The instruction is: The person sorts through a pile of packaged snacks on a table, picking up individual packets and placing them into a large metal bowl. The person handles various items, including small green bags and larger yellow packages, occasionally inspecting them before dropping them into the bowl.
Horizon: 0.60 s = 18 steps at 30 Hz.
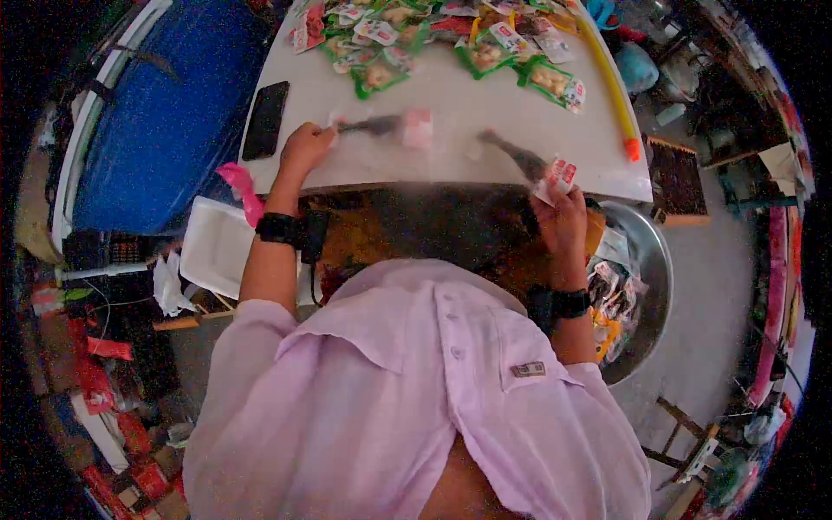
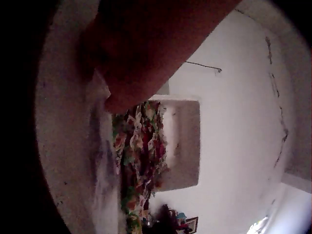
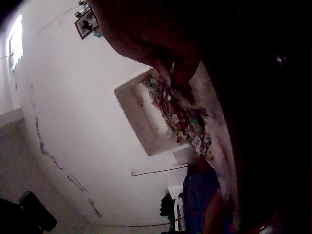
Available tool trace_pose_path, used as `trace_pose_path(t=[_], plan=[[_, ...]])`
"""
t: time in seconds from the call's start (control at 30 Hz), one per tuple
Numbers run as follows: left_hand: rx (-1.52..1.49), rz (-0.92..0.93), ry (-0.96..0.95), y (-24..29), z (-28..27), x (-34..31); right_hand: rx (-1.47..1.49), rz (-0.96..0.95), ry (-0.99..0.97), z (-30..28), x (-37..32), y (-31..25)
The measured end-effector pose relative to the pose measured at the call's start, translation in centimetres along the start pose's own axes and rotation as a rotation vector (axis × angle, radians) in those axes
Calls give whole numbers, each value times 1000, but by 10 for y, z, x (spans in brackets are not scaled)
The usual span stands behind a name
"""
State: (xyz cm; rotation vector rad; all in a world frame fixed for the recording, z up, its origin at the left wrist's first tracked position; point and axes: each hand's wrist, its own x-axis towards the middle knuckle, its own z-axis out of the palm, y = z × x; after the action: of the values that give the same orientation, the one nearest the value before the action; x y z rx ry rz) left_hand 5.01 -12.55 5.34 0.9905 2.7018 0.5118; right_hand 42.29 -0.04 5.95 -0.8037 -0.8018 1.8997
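Observation:
In the head view, my left hand (image 1: 308, 149) pinches the left end of a clear packet (image 1: 373, 126) with a dark item inside and a pink-white label at its far end. It lies low over the white table (image 1: 390, 165). My right hand (image 1: 563, 221) grips the labelled end of another packet (image 1: 523, 161); its dark, narrow contents point up and left. The left wrist view shows my dark left hand (image 2: 131, 53) with blurred clear plastic (image 2: 102, 156) below it. In the right wrist view, the fingers of my right hand (image 3: 156, 39) hold thin plastic, mostly in shadow.
Green and red food packets (image 1: 380, 76) cover the table's far side. A black phone (image 1: 266, 120) lies at the left, a yellow tube (image 1: 607, 74) along the right edge. Beside the table stand a white foam box (image 1: 195, 247) and a metal basin (image 1: 663, 290) holding packets.

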Motion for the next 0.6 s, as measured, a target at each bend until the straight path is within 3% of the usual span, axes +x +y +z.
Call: trace_pose_path(t=[0.1,0.2,0.27,0.33,0.47,0.57,0.6], plan=[[-224,22,-156,2,-8,-6,4,21,27,3,-2,-3],[-499,10,-276,11,-10,-19,-324,-78,70,-7,-3,-4],[-702,9,-406,15,-7,-34,-783,-284,74,-22,3,-2],[-814,-52,-407,20,-2,-46,-1045,-420,69,-29,4,-3],[-947,-125,-433,25,1,-52,-1141,-459,72,-37,5,-4],[-1214,-240,-435,49,-13,-66,-1152,-476,52,-36,5,-5],[-1224,-215,-491,44,-8,-61,-961,-408,50,-31,3,-6]])
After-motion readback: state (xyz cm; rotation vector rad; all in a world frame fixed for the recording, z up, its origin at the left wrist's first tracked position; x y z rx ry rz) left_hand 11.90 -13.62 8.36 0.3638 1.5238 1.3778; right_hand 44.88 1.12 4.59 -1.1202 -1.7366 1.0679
